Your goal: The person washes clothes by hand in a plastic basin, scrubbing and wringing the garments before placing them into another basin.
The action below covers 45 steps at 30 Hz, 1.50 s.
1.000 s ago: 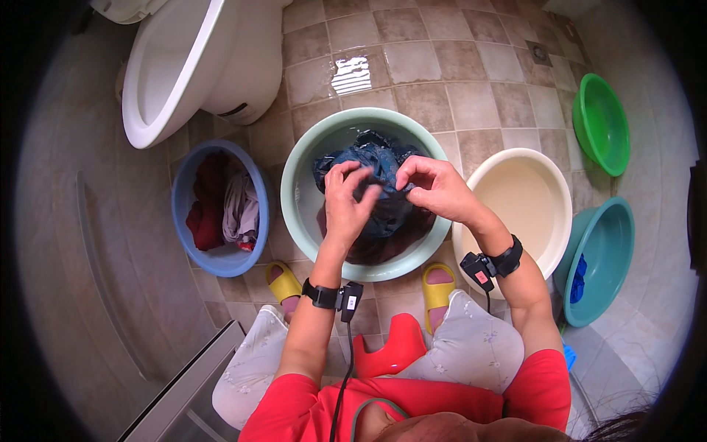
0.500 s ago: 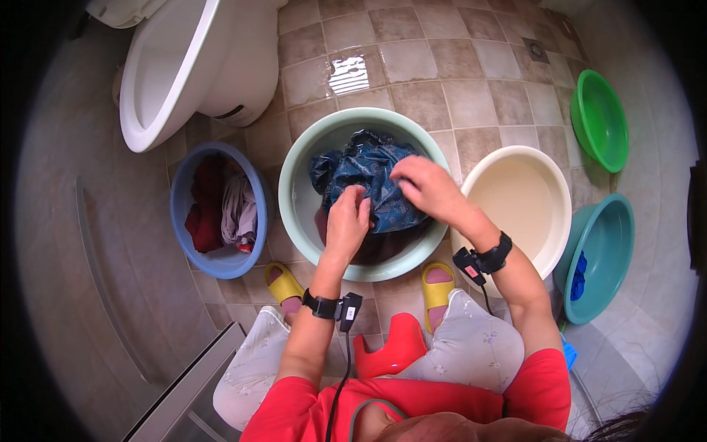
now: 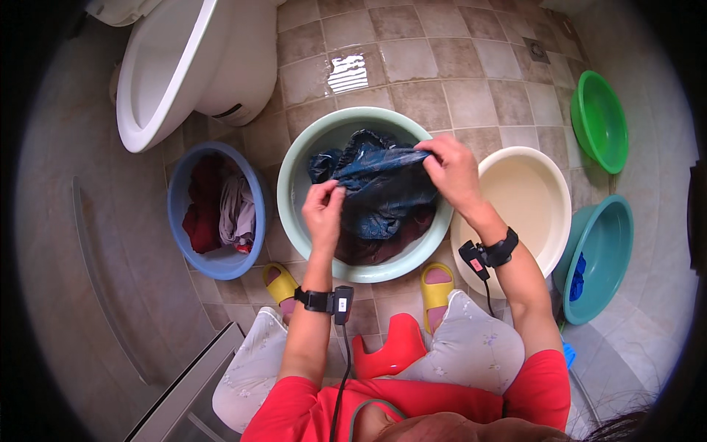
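Observation:
A wet dark-blue patterned garment [image 3: 383, 184] is stretched between my hands over a pale green basin [image 3: 361, 113]. My left hand [image 3: 322, 214] pinches the cloth's left edge between thumb and fingers. At the upper right, my right hand [image 3: 453, 175] grips a corner that is drawn taut above the basin rim. The rest of the garment lies bunched inside the basin. Beneath it shows a dark maroon cloth [image 3: 384, 249], partly covered. Whether the garment is a shirt or trousers cannot be made out.
Left of the basin stands a blue tub [image 3: 177, 221] with maroon and pale clothes. To the right are a cream basin [image 3: 523, 199], a teal basin [image 3: 611, 243] holding blue cloth, and a green basin [image 3: 604, 125]. A toilet [image 3: 239, 66] is at the far left.
My right hand has moved up and right, pulling the garment's edge taut. My left hand has shifted slightly left, and the cloth now spans between both hands.

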Each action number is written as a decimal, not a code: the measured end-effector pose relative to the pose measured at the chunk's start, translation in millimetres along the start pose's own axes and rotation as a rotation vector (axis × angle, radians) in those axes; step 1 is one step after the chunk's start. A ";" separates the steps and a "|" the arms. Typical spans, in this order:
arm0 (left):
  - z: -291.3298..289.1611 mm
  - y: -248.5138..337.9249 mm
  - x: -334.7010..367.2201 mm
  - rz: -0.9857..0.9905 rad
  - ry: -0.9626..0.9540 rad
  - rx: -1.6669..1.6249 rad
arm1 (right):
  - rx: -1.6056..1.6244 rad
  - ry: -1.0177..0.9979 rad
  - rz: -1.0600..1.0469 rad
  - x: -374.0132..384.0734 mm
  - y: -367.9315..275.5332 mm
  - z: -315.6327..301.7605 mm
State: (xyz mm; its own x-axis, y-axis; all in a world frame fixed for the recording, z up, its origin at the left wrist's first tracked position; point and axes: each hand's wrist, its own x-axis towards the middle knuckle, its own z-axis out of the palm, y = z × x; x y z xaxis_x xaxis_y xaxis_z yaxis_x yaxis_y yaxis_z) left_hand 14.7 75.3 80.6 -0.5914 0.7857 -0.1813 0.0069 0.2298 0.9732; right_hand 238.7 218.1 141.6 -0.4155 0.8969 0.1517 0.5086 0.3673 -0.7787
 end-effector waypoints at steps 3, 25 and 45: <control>-2.9 37.0 0.5 0.201 -0.005 -0.249 | -0.017 0.133 -0.069 3.1 -3.5 -0.6; 5.4 -17.8 -35.4 0.075 -0.354 0.779 | 0.157 -0.125 -0.234 2.4 -42.0 14.0; -27.8 50.4 -10.6 -0.156 -0.134 -0.914 | 0.103 0.042 -0.119 -3.3 -0.4 23.7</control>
State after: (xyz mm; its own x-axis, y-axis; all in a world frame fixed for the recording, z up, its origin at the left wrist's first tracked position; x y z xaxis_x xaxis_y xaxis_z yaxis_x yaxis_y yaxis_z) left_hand -1.1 62.6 135.5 -0.4342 0.8567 -0.2783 -0.7347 -0.1581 0.6597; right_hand 222.0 209.2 127.0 -0.4353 0.8589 0.2698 0.3768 0.4460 -0.8118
